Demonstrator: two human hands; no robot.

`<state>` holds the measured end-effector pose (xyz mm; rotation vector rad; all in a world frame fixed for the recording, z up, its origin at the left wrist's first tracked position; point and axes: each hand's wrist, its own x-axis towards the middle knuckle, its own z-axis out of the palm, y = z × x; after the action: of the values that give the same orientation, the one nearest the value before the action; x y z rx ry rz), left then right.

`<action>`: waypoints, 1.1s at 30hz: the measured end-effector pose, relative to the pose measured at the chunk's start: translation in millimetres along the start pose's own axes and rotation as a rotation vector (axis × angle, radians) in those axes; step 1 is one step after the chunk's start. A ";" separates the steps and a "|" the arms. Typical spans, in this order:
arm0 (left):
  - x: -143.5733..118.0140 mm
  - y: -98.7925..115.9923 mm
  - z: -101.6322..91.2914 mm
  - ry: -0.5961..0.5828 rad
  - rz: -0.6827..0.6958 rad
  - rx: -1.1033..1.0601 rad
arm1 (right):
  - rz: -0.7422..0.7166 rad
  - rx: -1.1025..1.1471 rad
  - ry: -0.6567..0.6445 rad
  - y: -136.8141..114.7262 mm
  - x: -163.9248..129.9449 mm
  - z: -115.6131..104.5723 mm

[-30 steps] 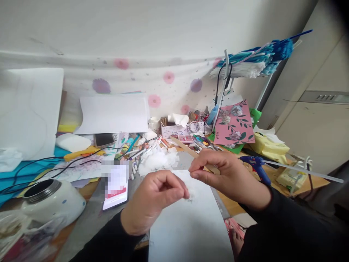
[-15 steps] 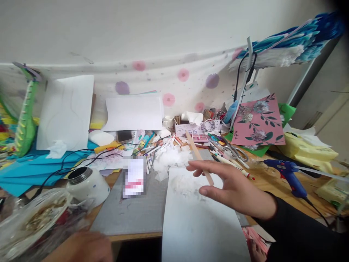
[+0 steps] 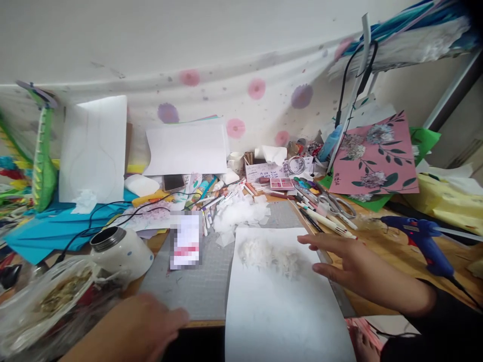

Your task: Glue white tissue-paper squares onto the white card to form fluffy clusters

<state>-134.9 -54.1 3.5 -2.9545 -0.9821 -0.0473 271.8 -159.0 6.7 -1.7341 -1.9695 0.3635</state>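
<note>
Since the stick left, right hand [image 3: 350, 266] empty.

Take the large white paper sheet [image 3: 279, 306] on your counter [image 3: 392, 256] as the landmark: a fluffy white fibre tuft [image 3: 269, 254] lies on it, the white squat jar [image 3: 121, 251] left, the blue plastic glue gun [image 3: 422, 236] right, the white tissue scraps [image 3: 237, 213] behind.

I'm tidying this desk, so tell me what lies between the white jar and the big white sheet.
In the head view, a phone lies on the grey cutting mat between the white jar and the white sheet; the rest is bare mat.
</note>
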 end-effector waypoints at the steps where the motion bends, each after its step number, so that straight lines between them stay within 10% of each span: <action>1: 15.0 14.1 -8.1 -0.098 0.102 0.010 | 0.004 -0.045 -0.009 7.2 -2.9 3.4; 7: 95.6 96.5 -17.0 -0.110 0.469 -0.035 | 0.075 -0.221 -0.009 46.0 -18.3 27.8; 12: 124.5 121.6 35.7 0.279 0.737 -0.048 | 0.144 -0.199 -0.015 54.8 -20.8 40.2; 20: 132.6 136.2 99.4 0.789 0.658 0.028 | 0.201 -0.095 0.036 59.1 -21.9 43.8; 33: 133.3 149.5 106.6 0.781 0.665 0.016 | 0.256 -0.079 0.132 51.7 -13.0 27.9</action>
<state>63.5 -90.3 -100.5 -2.6580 0.0930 -1.0413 302.2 -160.3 -45.2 -2.0136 -1.6945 0.2520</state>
